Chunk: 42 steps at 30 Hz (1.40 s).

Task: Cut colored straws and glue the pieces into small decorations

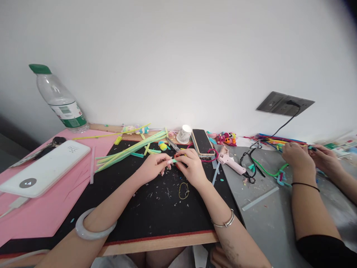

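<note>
My left hand (155, 166) and my right hand (192, 166) meet over the black mat (156, 219). Both pinch a short mint-green fuzzy piece (174, 160), which looks like pipe cleaner; the fingers cover most of it. Just behind my hands lie scissors (173, 145), their handles partly hidden by my right hand. A small blue and yellow fuzzy figure (162, 145) sits beyond the fingertips. Left of it rests a bundle of green and yellow pipe cleaners (129, 149). A rubber band (183, 190) lies on the mat below my right hand, among scattered fuzz clippings.
A white power bank (47, 169) rests on pink paper (52, 216) at left, near a bottle (63, 100). A paper cup (184, 134), phone (202, 142) and pink glue gun (232, 163) stand or lie beyond my right hand. Another person's hands (299, 158) work at right.
</note>
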Tool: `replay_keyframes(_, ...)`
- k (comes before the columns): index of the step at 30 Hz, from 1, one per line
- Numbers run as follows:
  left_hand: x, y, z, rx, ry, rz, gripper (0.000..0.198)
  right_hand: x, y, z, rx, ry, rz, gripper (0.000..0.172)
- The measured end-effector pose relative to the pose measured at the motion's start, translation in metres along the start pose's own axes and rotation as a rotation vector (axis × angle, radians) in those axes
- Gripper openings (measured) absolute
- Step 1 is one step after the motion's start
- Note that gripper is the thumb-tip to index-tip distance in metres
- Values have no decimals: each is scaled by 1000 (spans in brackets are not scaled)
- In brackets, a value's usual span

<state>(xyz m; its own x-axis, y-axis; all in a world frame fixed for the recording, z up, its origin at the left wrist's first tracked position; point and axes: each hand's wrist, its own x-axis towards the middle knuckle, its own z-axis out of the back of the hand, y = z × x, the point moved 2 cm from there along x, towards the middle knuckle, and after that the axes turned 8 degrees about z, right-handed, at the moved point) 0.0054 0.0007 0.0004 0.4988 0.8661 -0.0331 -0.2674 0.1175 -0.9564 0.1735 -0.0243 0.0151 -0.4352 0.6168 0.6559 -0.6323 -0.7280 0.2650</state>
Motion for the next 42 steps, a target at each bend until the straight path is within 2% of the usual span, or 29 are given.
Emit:
replay_keyframes(15, 0, 0, 4, 18, -48, 31, 23, -1, -6, 4, 13, -22, -62, 14)
replay_keyframes(27, 2, -1, 3, -72, -16, 33, 25, -1, -9, 3, -25, -16, -31, 16)
replay_keyframes(34, 2, 0, 4, -48, -19, 39, 23, -1, -8, 4, 8, -47, -52, 15)
replay_keyframes(42, 2, -1, 3, -24, -30, 48, 23, -1, -6, 3, 34, -25, -87, 13)
